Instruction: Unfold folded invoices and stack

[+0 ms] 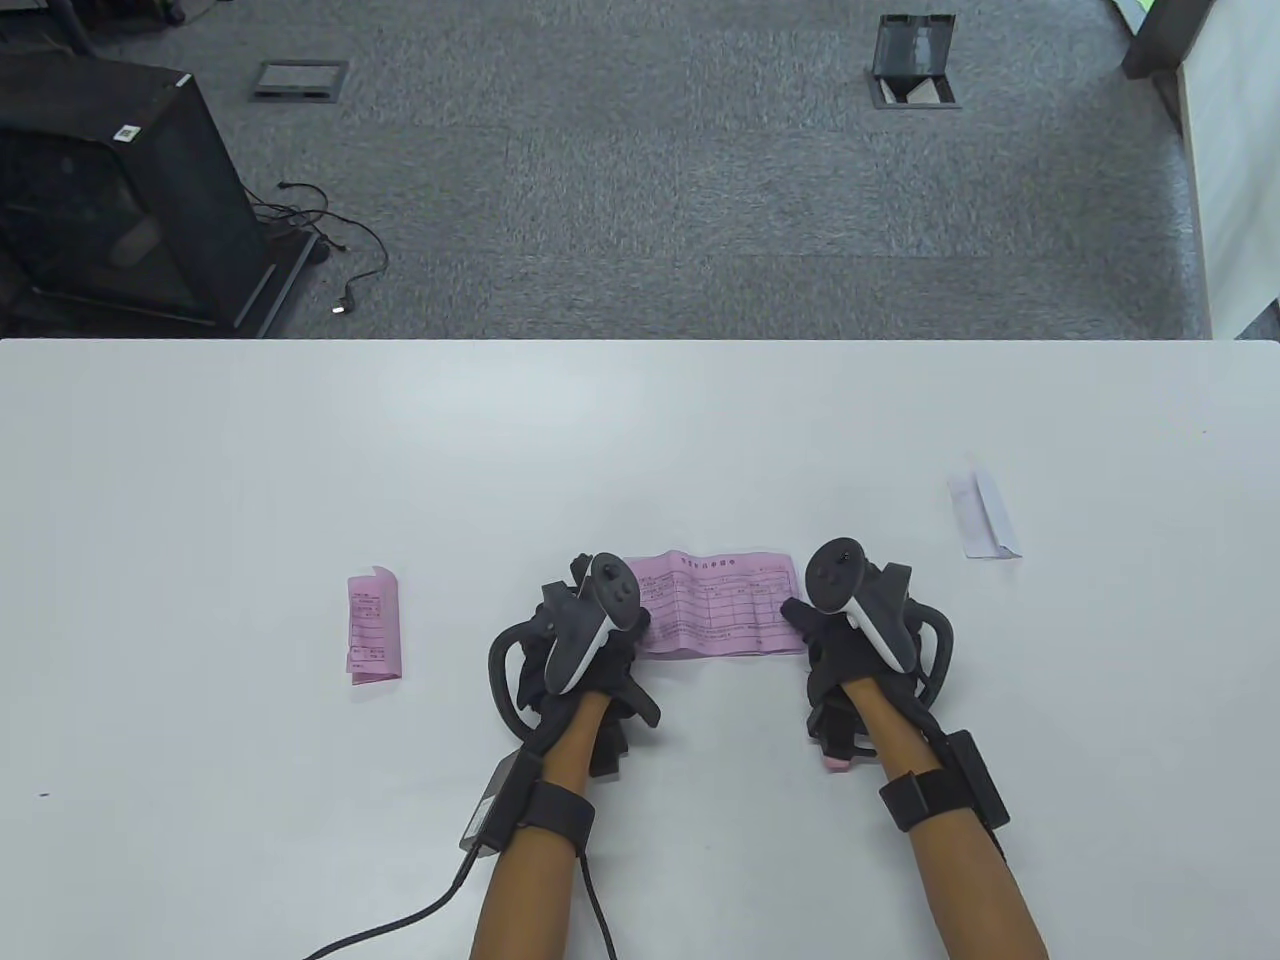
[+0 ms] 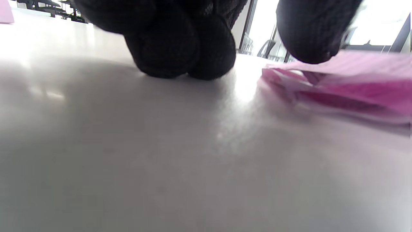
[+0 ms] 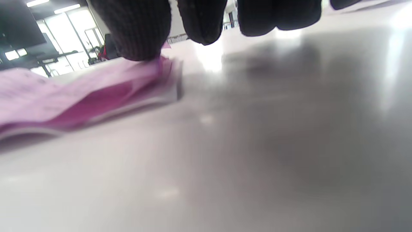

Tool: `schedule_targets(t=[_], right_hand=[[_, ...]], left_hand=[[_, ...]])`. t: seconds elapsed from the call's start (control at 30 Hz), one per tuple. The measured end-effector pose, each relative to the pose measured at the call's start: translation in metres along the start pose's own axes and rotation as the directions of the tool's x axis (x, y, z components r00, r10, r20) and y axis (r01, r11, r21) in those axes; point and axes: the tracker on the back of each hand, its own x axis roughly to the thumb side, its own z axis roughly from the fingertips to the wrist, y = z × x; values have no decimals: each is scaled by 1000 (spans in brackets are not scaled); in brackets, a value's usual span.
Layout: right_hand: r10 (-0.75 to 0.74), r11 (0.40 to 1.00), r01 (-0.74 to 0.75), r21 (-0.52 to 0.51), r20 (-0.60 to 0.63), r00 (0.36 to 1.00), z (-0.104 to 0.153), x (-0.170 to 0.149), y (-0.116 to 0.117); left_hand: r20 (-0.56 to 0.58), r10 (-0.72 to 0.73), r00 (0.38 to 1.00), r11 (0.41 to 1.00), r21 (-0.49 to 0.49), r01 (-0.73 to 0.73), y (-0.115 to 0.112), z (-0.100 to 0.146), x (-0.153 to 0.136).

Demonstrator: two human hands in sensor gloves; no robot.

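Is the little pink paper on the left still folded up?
Yes, the small pink invoice lies folded in a narrow strip, apart from both hands.

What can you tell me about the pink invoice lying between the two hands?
The pink invoice is thin printed paper with a form grid, opened out wide on the white table. It looks layered and slightly wavy, not quite flat. A left hand fingertip presses its left end; the right hand presses its right end.
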Motion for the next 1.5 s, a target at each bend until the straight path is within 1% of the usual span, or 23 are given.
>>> schedule_targets(t=[0.03,0.13,0.2,0.27,0.37,0.47,0.53,0.57,0.67,0.73,0.83,0.9,0.93,1.03,1.17,1.27,1.33,1.43,1.5], right_hand=[[-1,1000,1,-11,-1,1000,1,-3,-4],[8,998,-9,-64,-12,1000,2,-17,-21],[15,995,-20,-102,-49,999,-3,-33,-33],[2,992,-15,-124,-108,994,-13,-53,-43],[13,989,-43,-141,-207,978,-33,-83,-51],[19,990,-58,-132,-280,960,-49,-105,-53],[-6,995,-28,-100,-320,947,-60,-116,-52],[-10,996,-21,-88,-331,943,-63,-118,-51],[18,997,-45,-63,-372,928,-76,-127,-45],[14,998,-37,-51,-384,923,-83,-132,-41],[-28,997,-2,-73,-409,912,-92,-139,-37],[-36,995,-9,-104,-415,909,-95,-142,-37],[-32,995,-12,-99,-424,905,-97,-144,-36],[-48,985,-27,-173,-417,908,-97,-147,-42],[-153,972,59,-226,-423,893,-93,-158,-44],[-232,950,119,-289,-396,888,-86,-165,-46],[-298,924,182,-335,-337,893,-78,-164,-49],[-364,901,285,-327,-216,906,-62,-155,-54],[-431,875,388,-289,-103,896,-46,-144,-54]], left_hand=[[3,24,1000,1000,11,-24,2,2,-3],[44,88,995,992,86,-91,10,12,-17],[77,122,989,983,128,-132,16,22,-30],[120,136,983,977,147,-153,21,35,-44],[158,143,977,975,150,-167,28,56,-62],[181,167,969,971,140,-193,31,73,-76],[189,192,963,962,158,-223,29,80,-86],[189,201,961,959,160,-232,27,81,-89],[167,215,962,964,124,-237,23,80,-97],[165,206,965,962,144,-230,23,79,-97],[160,172,972,969,148,-196,25,77,-96],[172,196,965,965,143,-221,25,76,-95],[175,206,963,963,140,-231,24,75,-95],[169,213,962,963,132,-236,24,73,-96],[147,251,957,955,126,-270,23,71,-101],[154,251,956,954,130,-271,23,73,-103],[174,246,954,952,144,-272,25,75,-102],[235,259,937,939,164,-301,27,80,-97],[315,279,907,929,149,-337,28,83,-93]])
